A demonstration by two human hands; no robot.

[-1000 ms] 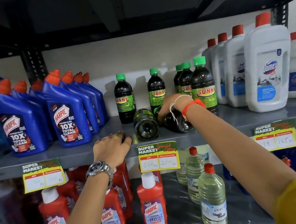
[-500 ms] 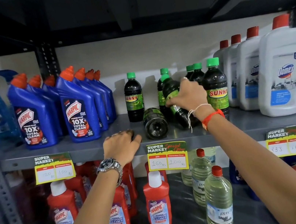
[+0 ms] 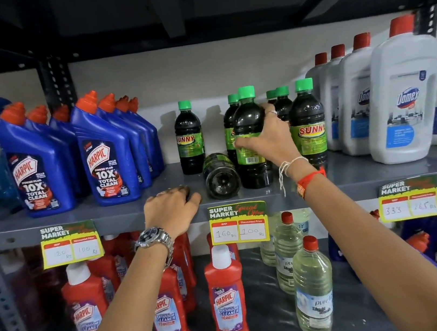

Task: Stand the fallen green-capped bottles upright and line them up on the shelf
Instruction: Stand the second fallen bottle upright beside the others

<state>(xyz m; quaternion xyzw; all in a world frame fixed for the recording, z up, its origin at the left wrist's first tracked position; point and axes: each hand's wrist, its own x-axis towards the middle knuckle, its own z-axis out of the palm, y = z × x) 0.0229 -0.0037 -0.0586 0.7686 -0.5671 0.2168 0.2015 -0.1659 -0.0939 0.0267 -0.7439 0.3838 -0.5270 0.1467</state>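
My right hand (image 3: 267, 136) grips a dark green-capped bottle (image 3: 247, 121) that stands upright at the middle of the grey shelf (image 3: 355, 176). One more green-capped bottle, the fallen bottle (image 3: 220, 176), lies on its side just left of it, its base facing me. Several upright green-capped bottles stand around: one at the left (image 3: 189, 138), one at the right (image 3: 307, 120), others behind my hand. My left hand (image 3: 171, 210) rests on the shelf's front edge, fingers curled, nothing seen in it.
Blue Harpic bottles (image 3: 105, 156) fill the shelf's left side and white Domex bottles (image 3: 403, 98) the right. Price tags (image 3: 238, 223) hang on the shelf edge. Red Harpic bottles (image 3: 226, 294) and clear bottles (image 3: 312, 287) stand on the lower shelf.
My right hand lifted one fallen bottle from lying to tilted, then set it upright. The other fallen bottle and my left hand stayed in place.
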